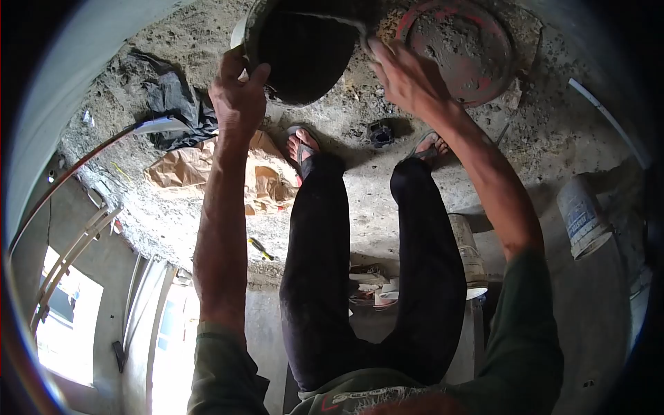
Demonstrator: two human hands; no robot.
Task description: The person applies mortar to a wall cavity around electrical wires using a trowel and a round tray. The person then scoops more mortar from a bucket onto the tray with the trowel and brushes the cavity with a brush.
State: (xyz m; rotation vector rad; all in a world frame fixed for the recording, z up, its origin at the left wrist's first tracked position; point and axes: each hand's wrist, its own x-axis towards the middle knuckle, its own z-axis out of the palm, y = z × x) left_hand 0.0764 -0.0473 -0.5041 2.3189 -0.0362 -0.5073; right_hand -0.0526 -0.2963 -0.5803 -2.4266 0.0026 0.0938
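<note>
A dark bucket (254,52) is tilted at the top of the view, its inside in deep shadow. My left hand (238,93) is closed on the bucket's rim, thumb to the near side. At the opposite side of the mouth, my right hand (404,72) is closed around a thin, mortar-smeared tool (362,31) that looks like a trowel; its far end reaches across the opening. Close to my right hand lies a round red pan (453,52) with wet grey mortar in it. What the bucket holds is too dark to make out.
Rough, debris-strewn floor surrounds my sandalled feet (302,144). Crumpled brown paper (183,166) and a black plastic sheet (169,97) lie left. A small dark block (379,133) sits between my feet. White buckets (582,218) stand right; a yellow-black tool (260,249) lies left of my legs.
</note>
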